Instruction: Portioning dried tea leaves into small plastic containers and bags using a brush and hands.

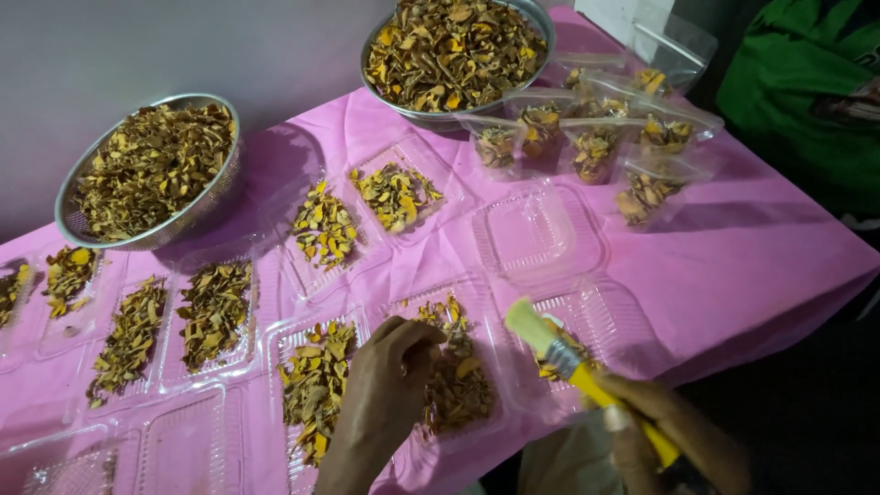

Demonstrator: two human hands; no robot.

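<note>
My left hand rests with bent fingers on dried yellow-brown slices in a clear plastic tray near the table's front edge. Whether it pinches any slices I cannot see. My right hand grips a yellow-handled brush, whose pale bristles point up and left over a neighbouring clear tray that holds a few slices.
Several more clear trays of slices cover the pink tablecloth; one tray is bare. Two metal bowls of slices stand at the back. Filled clear bags stand at the back right. A green cloth lies beyond.
</note>
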